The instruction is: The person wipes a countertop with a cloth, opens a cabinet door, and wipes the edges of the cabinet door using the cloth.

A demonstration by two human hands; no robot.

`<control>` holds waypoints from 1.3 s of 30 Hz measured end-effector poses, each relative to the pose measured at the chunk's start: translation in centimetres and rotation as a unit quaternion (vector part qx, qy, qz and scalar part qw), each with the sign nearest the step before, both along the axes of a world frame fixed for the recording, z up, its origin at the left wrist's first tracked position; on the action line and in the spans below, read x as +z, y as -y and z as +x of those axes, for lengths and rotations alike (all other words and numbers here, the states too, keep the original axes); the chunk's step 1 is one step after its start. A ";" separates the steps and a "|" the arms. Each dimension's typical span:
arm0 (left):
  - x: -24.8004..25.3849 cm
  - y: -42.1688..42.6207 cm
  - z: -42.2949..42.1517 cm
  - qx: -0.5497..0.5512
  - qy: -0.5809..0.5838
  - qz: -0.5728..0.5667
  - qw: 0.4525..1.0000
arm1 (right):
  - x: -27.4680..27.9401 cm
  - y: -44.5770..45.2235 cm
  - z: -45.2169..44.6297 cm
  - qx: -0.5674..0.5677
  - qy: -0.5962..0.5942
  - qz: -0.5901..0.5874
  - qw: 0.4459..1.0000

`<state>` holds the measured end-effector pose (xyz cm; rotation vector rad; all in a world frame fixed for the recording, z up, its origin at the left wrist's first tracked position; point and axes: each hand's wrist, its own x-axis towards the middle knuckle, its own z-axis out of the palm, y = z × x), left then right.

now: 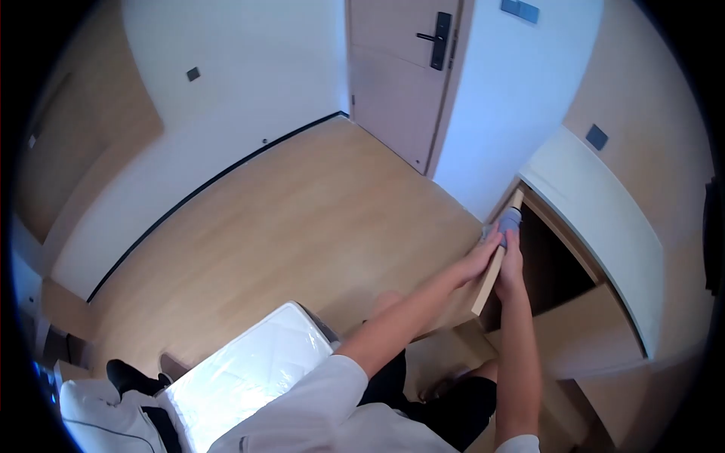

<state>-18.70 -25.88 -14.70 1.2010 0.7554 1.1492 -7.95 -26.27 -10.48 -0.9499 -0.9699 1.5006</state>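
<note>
A wooden cabinet door (489, 281) stands open, its narrow edge facing up towards me. Over that edge, near the far end, a grey-blue cloth (510, 220) is folded. My left hand (481, 255) presses the cloth from the door's left side, and my right hand (511, 260) presses it from the right side. Both hands are closed around the cloth and the edge; some fingertips are hidden. Behind the door, the dark inside of the low cabinet (574, 313) shows.
The cabinet's pale top (604, 208) runs along the right wall. A plastic-wrapped white mattress (249, 370) lies at lower left, with a white bag (98, 415) beside it. Wooden floor (279, 219) stretches to a closed door (400, 83) with a black handle.
</note>
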 end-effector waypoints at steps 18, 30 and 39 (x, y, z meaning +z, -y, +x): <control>0.7 16.8 3.9 -0.021 0.080 -0.053 0.995 | 1.6 16.3 4.6 0.058 0.018 -0.024 0.998; -3.7 22.5 4.3 -0.004 0.011 0.094 0.996 | -2.5 24.6 7.2 -0.101 0.135 0.117 0.979; 0.4 14.7 3.6 0.110 -0.170 0.222 0.954 | 2.9 22.3 13.3 -0.252 -0.010 0.162 0.954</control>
